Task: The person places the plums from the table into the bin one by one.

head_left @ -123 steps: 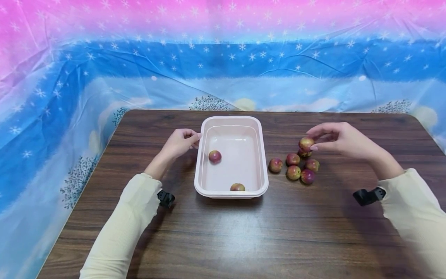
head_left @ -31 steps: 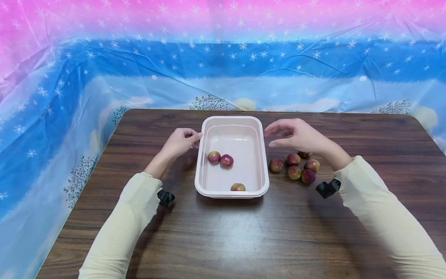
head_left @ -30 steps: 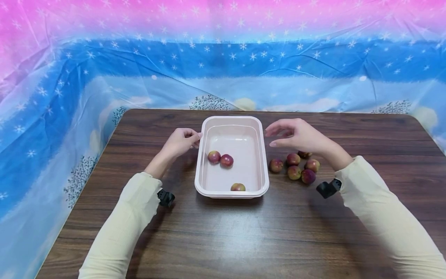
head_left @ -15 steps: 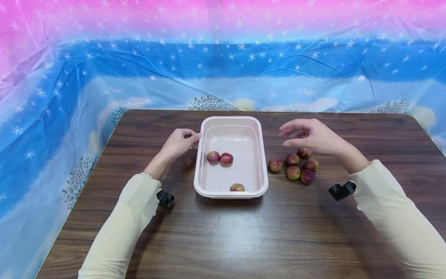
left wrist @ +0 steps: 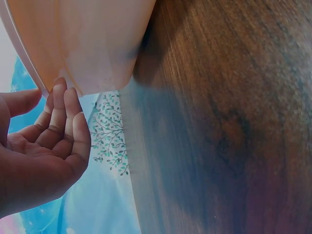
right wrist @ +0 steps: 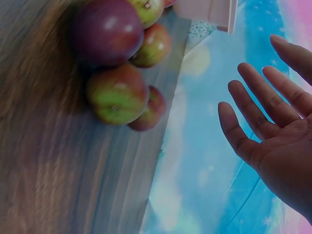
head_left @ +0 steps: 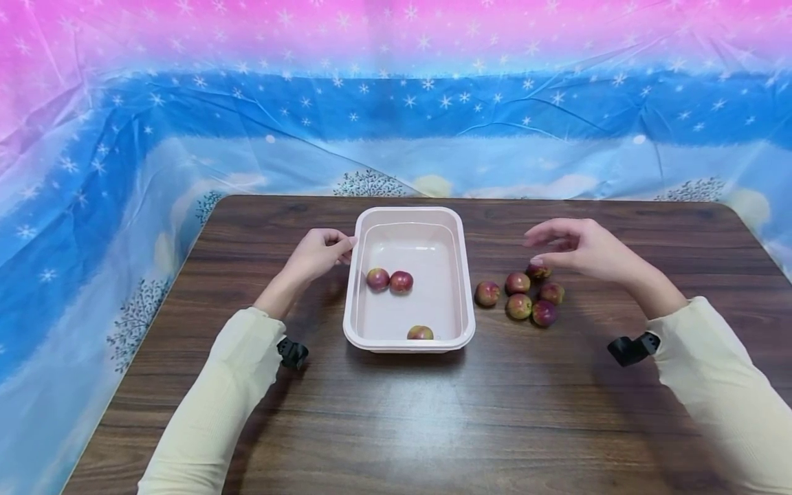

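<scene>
A pale pink plastic tub (head_left: 408, 345) stands near the table's middle. Inside it lie a plum (head_left: 377, 279), a darker red plum (head_left: 401, 282) touching it, and a third, yellow-green and red plum (head_left: 421, 333) by the near wall. My left hand (head_left: 315, 256) pinches the tub's left rim, thumb and fingertips meeting there in the left wrist view. Right of the tub, several red-green plums are grouped, including a purple plum (head_left: 544, 313) and the rearmost plum (head_left: 540, 271). Over that rear plum hovers my right hand (head_left: 581, 247), fingers spread and holding nothing, as the right wrist view confirms.
The dark wood table (head_left: 396, 426) extends around the tub on all sides. Behind it hangs a pink and blue snowflake cloth (head_left: 383, 103), which also covers the left side. One plum (head_left: 487, 293) sits close beside the tub's right wall.
Earlier my right hand held a plum above the group; that plum now lies in the tub. The hand has since moved back right over the remaining plums, empty. The left hand stays at the rim.
</scene>
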A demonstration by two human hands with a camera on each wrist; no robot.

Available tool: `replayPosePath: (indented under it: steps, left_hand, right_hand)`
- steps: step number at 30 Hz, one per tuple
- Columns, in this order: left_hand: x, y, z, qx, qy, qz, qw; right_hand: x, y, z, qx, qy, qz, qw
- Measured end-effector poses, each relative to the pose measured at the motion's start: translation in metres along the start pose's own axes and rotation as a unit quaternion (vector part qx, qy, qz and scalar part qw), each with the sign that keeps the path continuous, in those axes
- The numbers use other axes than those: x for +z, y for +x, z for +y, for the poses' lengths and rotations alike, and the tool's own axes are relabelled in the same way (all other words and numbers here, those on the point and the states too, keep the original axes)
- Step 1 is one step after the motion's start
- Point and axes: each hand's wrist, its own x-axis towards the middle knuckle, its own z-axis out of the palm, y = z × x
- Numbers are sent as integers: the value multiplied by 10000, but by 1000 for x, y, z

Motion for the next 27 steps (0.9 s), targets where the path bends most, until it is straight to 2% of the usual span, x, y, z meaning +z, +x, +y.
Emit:
replayPosePath:
  steps: [8,13,20,27]
  left_hand:
    - [0,0,-2,71,-21,22,10000]
    - [0,1,-2,92,17,29,10000]
    - [0,0,-2,52,-9,17,10000]
    - [0,1,0,-13,-44,-15,10000]
  right_hand:
    - [-1,-14,17,-15,205,-62,9998]
    - [0,-23,27,170,279,46,9995]
    - [2,-30,42,100,105,49,9999]
    - [8,-36,51,314,153,27,9994]
